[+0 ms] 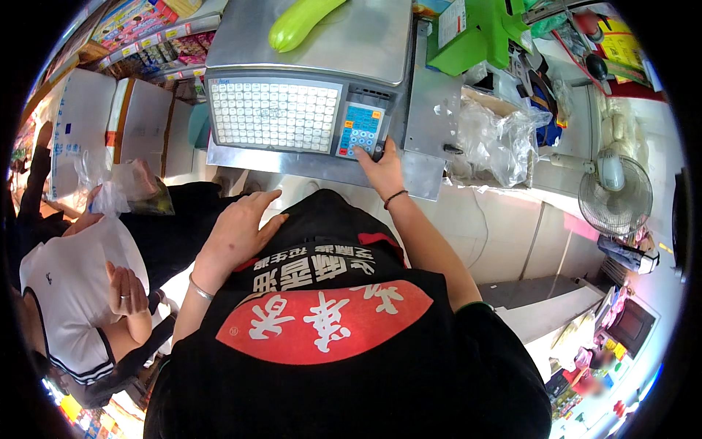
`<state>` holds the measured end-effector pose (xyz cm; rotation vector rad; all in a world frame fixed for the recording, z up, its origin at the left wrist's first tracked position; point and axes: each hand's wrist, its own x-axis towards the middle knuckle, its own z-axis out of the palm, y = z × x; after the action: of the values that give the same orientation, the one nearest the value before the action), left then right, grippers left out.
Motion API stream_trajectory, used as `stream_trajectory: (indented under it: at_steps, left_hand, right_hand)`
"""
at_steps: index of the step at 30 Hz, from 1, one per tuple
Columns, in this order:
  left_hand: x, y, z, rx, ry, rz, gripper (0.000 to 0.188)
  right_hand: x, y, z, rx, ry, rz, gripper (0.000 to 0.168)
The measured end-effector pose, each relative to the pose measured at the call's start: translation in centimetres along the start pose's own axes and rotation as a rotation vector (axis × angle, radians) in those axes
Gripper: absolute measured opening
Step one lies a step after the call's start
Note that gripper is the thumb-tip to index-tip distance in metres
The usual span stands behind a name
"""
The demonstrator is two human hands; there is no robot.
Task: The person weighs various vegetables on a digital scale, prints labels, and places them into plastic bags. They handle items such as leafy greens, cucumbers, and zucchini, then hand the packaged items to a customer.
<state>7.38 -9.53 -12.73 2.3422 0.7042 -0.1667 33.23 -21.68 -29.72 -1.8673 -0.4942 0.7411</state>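
Observation:
A long light-green gourd [301,27] lies on the steel platter [356,52] of a label-printing scale. Below the platter, the scale has a wide panel of white keys [274,115] and a blue number keypad [359,129]. My right hand [384,167], a dark band at its wrist, is at the keypad's lower right corner. Its thumb rests on or just over the bottom keys, and its fingers reach along the scale's right edge. My left hand [238,222] hovers before my black apron [329,241], fingers apart and holding nothing.
At left stands another person [82,291] in a white top, with clear plastic bags [118,189] in one hand. Foam boxes [82,126] and shelves of packets are behind. To the right are a green dispenser [474,38], a carton of plastic bags [493,137] and an electric fan [614,192].

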Motion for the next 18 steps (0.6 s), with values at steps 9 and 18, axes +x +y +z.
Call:
stream_trajectory:
  at_steps: [9,18]
  left_hand:
    - [0.6,-1.2,-1.0,0.024,-0.026,0.041,0.040]
    - [1.1,-2.6,-2.6,0.009,0.006,0.099,0.042]
  right_hand:
    - [0.4,-2.6,2.1,-0.207,0.200,-0.008,0.094]
    - [1.6,-1.8,2.0,-0.336,0.460,-0.143,0.077]
